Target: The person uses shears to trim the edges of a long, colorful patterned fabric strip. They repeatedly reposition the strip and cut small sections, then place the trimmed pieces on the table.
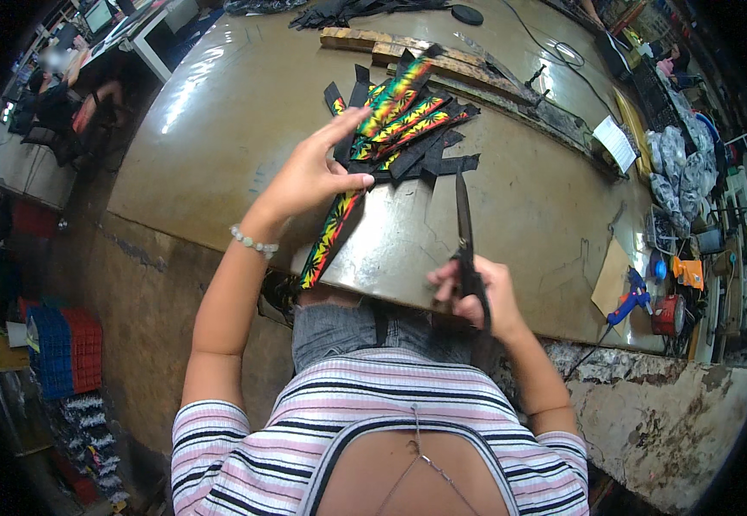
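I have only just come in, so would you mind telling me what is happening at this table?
The person's right hand holds black scissors, their blades pointing away from the body. The left hand is at a loose pile of leaf-patterned and black strips; whether its grip has closed on one is unclear. One patterned strip runs from there toward the near edge of the table.

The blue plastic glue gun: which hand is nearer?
Right. The right hand, holding black scissors, is left of the glue gun; the left hand is farther left, at the red, yellow and green leaf-patterned strips.
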`<state>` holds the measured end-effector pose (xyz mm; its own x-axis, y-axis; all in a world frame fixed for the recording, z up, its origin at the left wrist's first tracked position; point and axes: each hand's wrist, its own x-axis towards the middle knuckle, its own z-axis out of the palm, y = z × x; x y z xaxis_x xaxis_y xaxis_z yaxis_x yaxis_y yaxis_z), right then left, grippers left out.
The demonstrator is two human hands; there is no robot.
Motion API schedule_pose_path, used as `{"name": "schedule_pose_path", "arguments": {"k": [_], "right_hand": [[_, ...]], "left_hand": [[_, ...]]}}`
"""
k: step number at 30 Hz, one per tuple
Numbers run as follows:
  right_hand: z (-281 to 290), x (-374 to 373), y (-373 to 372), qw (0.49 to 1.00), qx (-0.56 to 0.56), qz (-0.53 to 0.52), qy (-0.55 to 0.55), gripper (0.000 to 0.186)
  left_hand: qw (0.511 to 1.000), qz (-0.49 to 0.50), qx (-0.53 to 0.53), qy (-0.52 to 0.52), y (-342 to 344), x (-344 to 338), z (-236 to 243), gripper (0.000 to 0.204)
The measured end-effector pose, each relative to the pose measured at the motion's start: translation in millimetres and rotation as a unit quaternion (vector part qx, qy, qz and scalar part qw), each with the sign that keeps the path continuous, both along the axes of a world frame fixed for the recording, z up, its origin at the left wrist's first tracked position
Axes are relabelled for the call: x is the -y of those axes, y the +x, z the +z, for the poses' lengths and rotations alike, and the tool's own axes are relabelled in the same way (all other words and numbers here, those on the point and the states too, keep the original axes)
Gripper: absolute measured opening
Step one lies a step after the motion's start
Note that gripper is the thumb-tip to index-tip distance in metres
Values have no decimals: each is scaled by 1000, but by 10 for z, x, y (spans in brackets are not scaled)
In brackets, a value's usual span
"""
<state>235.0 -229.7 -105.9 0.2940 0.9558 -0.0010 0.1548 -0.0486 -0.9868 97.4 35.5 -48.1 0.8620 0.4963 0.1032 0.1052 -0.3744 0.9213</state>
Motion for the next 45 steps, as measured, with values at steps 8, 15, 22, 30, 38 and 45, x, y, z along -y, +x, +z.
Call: {"name": "schedule_pose_path", "arguments": {"k": [8,15,22,30,38,45], "right_hand": [[45,-727,-543,964,52,-216,143,23],[148,-517,138,910,-322,-147,217,24],[196,-152,288,963,85,252,-43,70],[457,-269,307,940,132,313,-34,80],[477,-269,222,951,131,277,-40,54],[357,-86,68,974,134,169,-66,45]], "left_hand": [[983,-55,155,75,-71,665,0,31],[976,-192,34,97,-408,346,44,20],[976,-186,-37,-104,-469,114,444,49],[938,-315,-94,-113,-331,158,463,54],[919,-345,-101,-160,-376,88,325,56],[936,-292,-92,-172,-390,39,209,57]]}}
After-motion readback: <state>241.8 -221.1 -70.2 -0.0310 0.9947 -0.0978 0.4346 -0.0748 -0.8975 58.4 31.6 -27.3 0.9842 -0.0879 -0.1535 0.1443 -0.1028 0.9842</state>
